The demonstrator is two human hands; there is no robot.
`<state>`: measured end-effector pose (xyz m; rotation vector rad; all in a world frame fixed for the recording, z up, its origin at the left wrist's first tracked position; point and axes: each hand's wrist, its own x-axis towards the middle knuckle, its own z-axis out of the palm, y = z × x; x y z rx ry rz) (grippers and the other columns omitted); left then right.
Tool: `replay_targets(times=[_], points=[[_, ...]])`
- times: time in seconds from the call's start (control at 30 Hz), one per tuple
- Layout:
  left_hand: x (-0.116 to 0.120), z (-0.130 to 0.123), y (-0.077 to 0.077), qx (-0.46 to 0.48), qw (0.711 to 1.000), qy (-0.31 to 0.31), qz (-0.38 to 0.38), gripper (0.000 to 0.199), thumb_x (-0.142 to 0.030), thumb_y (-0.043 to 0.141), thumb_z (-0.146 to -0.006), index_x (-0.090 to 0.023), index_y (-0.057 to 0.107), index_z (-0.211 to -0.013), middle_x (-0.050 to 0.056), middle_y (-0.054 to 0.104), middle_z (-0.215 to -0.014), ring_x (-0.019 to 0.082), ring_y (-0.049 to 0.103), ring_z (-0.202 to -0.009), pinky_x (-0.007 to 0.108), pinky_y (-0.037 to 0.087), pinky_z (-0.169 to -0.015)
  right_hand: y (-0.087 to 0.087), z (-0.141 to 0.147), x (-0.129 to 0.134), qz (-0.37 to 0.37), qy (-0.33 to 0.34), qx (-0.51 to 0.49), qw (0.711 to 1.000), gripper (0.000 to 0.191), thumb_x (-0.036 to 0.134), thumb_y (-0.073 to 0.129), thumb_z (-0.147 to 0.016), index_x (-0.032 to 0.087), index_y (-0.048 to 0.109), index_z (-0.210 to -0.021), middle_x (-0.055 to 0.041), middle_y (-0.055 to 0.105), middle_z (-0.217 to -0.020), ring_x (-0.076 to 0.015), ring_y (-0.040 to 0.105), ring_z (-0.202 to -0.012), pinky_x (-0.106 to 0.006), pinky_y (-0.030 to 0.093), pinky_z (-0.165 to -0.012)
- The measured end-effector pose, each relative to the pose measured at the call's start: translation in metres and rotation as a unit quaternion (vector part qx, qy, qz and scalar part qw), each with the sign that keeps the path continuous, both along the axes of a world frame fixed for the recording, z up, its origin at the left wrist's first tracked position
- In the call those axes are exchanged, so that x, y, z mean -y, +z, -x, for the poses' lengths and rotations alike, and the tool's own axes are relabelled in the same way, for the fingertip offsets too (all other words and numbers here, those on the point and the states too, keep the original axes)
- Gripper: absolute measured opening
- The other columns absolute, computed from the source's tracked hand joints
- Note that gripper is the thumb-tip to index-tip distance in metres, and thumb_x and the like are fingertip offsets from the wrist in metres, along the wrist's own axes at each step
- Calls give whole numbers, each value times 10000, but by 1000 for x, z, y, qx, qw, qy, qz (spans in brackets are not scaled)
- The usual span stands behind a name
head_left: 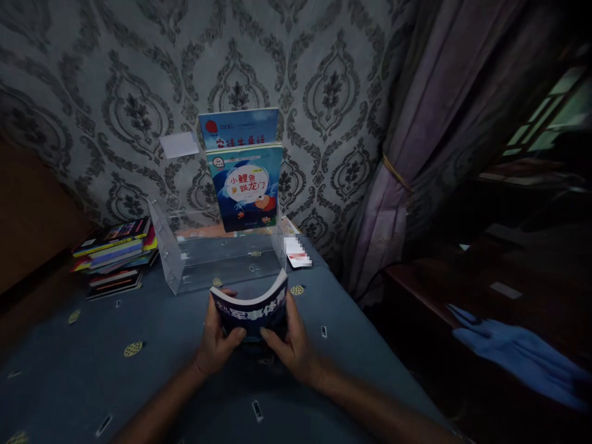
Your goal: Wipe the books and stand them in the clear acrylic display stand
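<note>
A dark blue paperback book (253, 316) with white lettering is bent into a curve between my two hands. My left hand (219, 336) grips its left edge, thumb on the front cover. On the other side my right hand (292, 342) holds the right edge the same way. Just beyond the book stands a clear acrylic book rack (169, 253) with stepped tiers. Toward its right end, a blue-green picture book (247, 213) with a fish on its cover stands upright. Behind that rises a taller blue book (240, 120), its lower part hidden.
Left of the rack lies a stack of books (115, 246). A white and red item (296, 250), partly blurred, lies at the rack's right. The patterned blue cloth (185, 382) ends at a diagonal edge on the right. Beyond are a tied curtain (386, 203) and a blue glove-like cloth (513, 351).
</note>
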<state>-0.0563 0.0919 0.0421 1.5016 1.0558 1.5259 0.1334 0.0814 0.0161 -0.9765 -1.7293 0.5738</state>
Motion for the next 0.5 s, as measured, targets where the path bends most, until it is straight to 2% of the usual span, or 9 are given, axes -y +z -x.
replay_targets(times=[0.17,0.27,0.37,0.5], points=[[4,10,-6,-23,997,13,67,711,-430,874,-573,-200,570,-1174,103,656,-1104,310,620,-1068,378,518,-947,-16,-11,13,-6,-84,93,992,807,437,533,-977,219,101,-1623,-163,484,-1525,-326,466,-1416,-519,458,-1123],[7,16,-3,-66,992,27,101,706,-353,899,-556,-216,579,-1170,86,690,-1003,340,627,-1101,412,506,-990,-19,-18,18,-51,-116,154,980,759,436,533,-977,176,190,-1602,-209,580,-1412,-370,560,-1319,-582,482,-1075],[13,16,3,-81,989,16,119,652,-296,909,-548,-239,605,-1122,69,707,-915,364,649,-1081,440,531,-964,-14,-23,22,-58,-108,174,977,744,415,522,-986,170,183,-1601,-217,631,-1344,-361,618,-1257,-550,542,-1014],[21,12,6,-20,991,14,134,635,-275,885,-597,-246,601,-1163,70,714,-915,361,651,-1118,422,572,-912,-3,-23,23,-30,-77,153,985,769,338,501,-994,170,78,-1613,-205,609,-1389,-313,640,-1240,-467,584,-977]])
